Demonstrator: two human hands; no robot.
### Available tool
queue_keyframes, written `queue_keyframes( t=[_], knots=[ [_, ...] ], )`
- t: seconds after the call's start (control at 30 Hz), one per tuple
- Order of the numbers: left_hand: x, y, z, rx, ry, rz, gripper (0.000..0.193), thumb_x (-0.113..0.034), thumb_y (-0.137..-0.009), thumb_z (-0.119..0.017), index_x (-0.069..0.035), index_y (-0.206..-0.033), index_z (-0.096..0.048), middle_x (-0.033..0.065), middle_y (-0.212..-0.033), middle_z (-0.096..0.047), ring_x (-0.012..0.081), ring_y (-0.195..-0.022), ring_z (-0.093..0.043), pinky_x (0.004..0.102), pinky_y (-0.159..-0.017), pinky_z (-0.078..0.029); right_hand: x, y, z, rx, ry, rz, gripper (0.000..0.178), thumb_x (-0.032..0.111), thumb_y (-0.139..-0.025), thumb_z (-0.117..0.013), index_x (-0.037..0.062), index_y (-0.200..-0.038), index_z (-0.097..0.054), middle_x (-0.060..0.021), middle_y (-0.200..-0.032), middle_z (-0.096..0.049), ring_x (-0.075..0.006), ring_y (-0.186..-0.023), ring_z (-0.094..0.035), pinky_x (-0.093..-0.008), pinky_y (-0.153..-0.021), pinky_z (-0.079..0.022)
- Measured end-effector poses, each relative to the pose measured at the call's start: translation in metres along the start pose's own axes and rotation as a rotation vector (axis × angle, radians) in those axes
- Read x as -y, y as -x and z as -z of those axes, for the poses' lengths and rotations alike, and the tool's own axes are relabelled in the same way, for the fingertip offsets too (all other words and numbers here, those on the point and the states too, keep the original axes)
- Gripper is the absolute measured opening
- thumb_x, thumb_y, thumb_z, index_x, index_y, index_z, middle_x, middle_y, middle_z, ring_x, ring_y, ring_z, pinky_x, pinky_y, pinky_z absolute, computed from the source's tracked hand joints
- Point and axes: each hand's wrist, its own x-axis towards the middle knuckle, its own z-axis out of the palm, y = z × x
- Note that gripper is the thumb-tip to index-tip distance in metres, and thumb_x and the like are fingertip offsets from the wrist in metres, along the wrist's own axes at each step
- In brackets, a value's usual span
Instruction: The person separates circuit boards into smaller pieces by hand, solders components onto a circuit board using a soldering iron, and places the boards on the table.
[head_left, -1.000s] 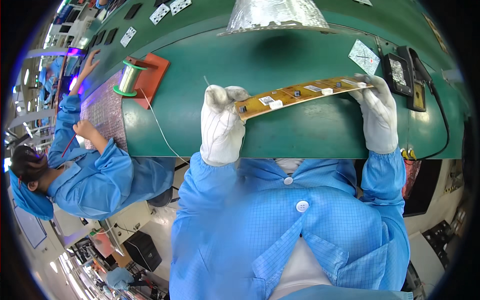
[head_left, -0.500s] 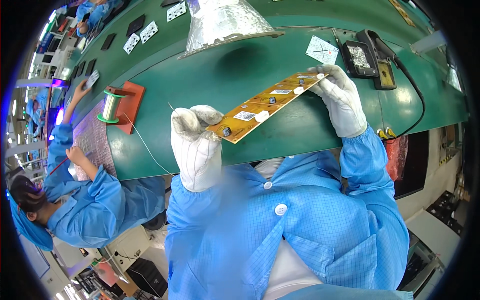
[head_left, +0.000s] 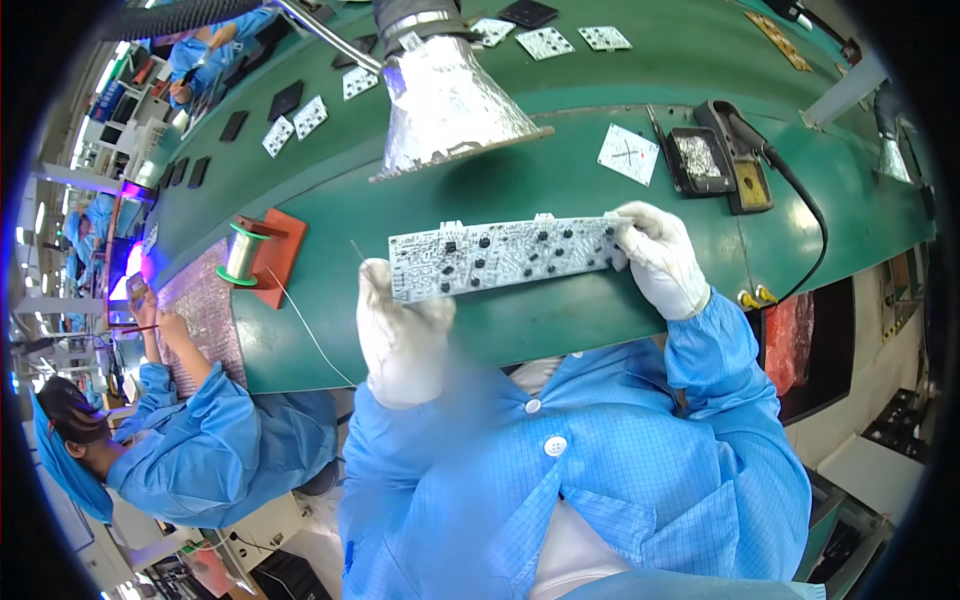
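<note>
Over the green workbench, a foil-covered funnel hood is hanging beyond a long printed circuit board, whose opposite ends the white-gloved left hand and right hand, well apart, are gripping from either side.

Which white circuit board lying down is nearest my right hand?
The white board beside the black soldering stand, just beyond your right hand; the others lying down are farther off, toward the picture's top and upper left.

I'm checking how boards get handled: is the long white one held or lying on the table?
Held: the left hand grips the board at one end, the right hand at the other.
</note>
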Motion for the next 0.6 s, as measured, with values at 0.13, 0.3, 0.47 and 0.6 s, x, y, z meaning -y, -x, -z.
queue_keyframes(
  t=[0.13, 0.3, 0.47, 0.6],
  knots=[
    [0.026, -0.005, 0.015, 0.082, -0.445, -0.086, 0.027, -0.029, -0.093, -0.059, -0.005, -0.104, -0.055, 0.0036, -0.091, -0.06, 0.015, -0.073, -0.054, 0.0272, -0.066, -0.044, 0.002, -0.003, -0.006, -0.074, -0.085, -0.074, 0.032, 0.028, -0.09, -0.067, -0.0024, -0.099, -0.06, -0.0004, -0.076, -0.059, -0.0056, -0.055, -0.05, -0.0196, -0.05, -0.039],
    [0.044, 0.008, 0.027, 0.556, -1.563, -0.583, 0.04, -0.008, -0.08, -0.069, 0.002, -0.116, -0.055, 0.0143, -0.092, -0.064, 0.0252, -0.073, -0.063, 0.0313, -0.064, -0.052, 0.016, 0.006, -0.01, 0.094, 0.037, -0.146, 0.029, 0.03, -0.091, -0.062, 0.0008, -0.095, -0.065, 0.0009, -0.072, -0.057, -0.005, -0.055, -0.048, -0.0195, -0.049, -0.038],
    [0.038, 0.007, 0.004, 0.505, -2.022, -0.931, 0.039, -0.015, -0.086, -0.059, -0.007, -0.125, -0.06, 0.005, -0.12, -0.062, 0.0158, -0.098, -0.064, 0.0352, -0.087, -0.051, 0.02, 0.008, -0.01, 0.214, 0.058, -0.002, 0.021, 0.022, -0.087, -0.063, 0.0014, -0.086, -0.064, 0.0014, -0.069, -0.056, -0.0049, -0.062, -0.048, -0.0228, -0.055, -0.038],
    [0.033, 0.004, -0.029, 0.498, -2.044, -1.428, 0.035, -0.01, -0.084, -0.062, 0.0, -0.118, -0.06, 0.0069, -0.105, -0.067, 0.0191, -0.081, -0.068, 0.0339, -0.072, -0.055, 0.011, 0.009, -0.018, 0.156, 0.456, 0.384, 0.011, 0.013, -0.081, -0.062, 0.0037, -0.076, -0.06, -0.0063, -0.068, -0.057, -0.0163, -0.062, -0.053, -0.0299, -0.059, -0.043]
  ],
)
